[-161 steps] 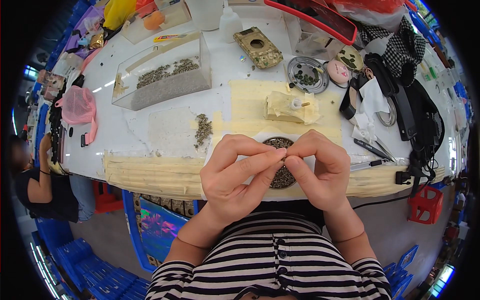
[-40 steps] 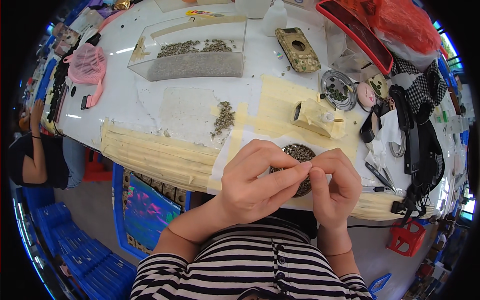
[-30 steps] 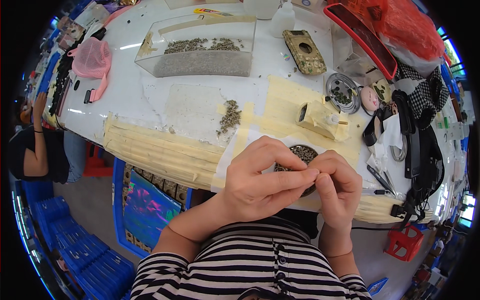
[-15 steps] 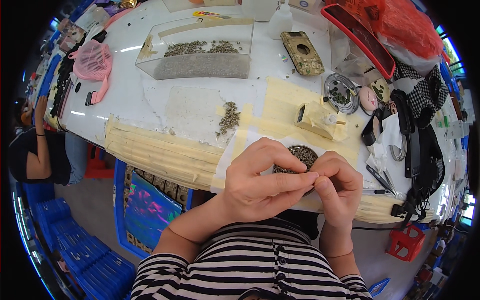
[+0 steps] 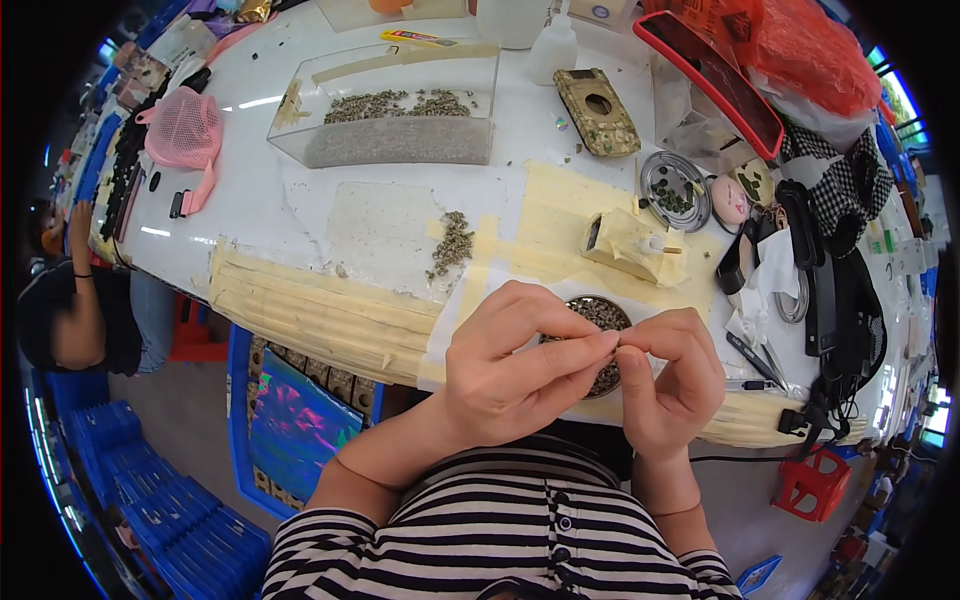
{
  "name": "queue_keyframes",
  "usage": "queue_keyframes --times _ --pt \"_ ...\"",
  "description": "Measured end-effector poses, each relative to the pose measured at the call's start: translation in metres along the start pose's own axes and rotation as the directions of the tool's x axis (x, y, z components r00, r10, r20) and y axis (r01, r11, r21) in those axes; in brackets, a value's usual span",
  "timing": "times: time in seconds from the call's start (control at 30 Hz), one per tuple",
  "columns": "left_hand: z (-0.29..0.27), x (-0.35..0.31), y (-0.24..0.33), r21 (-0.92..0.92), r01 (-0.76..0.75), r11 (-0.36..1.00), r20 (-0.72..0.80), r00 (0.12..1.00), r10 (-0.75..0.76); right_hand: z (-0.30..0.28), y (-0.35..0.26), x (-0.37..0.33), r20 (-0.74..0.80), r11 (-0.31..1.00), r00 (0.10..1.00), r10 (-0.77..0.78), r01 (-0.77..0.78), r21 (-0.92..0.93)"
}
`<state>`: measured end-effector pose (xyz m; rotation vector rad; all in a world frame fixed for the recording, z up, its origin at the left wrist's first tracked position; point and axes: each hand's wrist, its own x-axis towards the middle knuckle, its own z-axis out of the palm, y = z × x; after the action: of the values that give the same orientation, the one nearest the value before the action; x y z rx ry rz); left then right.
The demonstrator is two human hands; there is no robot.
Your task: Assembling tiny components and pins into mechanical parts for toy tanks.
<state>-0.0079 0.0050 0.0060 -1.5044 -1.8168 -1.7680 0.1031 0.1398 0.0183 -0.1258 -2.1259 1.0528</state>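
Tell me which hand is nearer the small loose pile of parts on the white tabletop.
Left. The left hand sits just below the loose pile; the right hand is farther off, down to its right.

The person wore a knit top with narrow horizontal black and white stripes, with a short row of small dark buttons running down the middle of the chest. Its sleeves were pushed up above the elbows, leaving both forearms bare. The left hand (image 5: 510,375) and right hand (image 5: 668,385) were bare, with no gloves, rings or watch visible.
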Motion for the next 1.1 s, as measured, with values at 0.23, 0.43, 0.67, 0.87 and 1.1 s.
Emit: queue_keyframes --times 0.23,0.43,0.67,0.87,1.1 --pt "-0.0007 -0.0013 0.0005 -0.024 0.043 0.999 0.009 0.999 -0.043 -0.0016 0.0 -0.0002 -0.022 0.996 0.997 0.076 -0.075 0.052" --pt "-0.0001 -0.0009 -0.0003 -0.032 0.088 0.996 0.015 0.996 -0.088 -0.0031 -0.0002 -0.0003 -0.004 0.99 0.996 0.092 -0.091 0.107" --pt "-0.0002 -0.0023 0.0012 -0.05 0.105 0.993 0.009 0.994 -0.105 -0.0021 0.0001 -0.0015 0.016 0.981 0.995 0.098 -0.099 0.166" --pt "-0.0012 -0.0035 0.0 -0.056 0.087 0.995 0.039 0.996 -0.085 -0.0014 -0.0005 -0.0027 0.014 0.967 0.989 0.144 -0.144 0.211" --pt "-0.003 -0.0052 -0.0002 -0.069 0.097 0.993 0.038 0.995 -0.094 0.0015 -0.0003 -0.0016 0.034 0.948 0.984 0.177 -0.179 0.264"
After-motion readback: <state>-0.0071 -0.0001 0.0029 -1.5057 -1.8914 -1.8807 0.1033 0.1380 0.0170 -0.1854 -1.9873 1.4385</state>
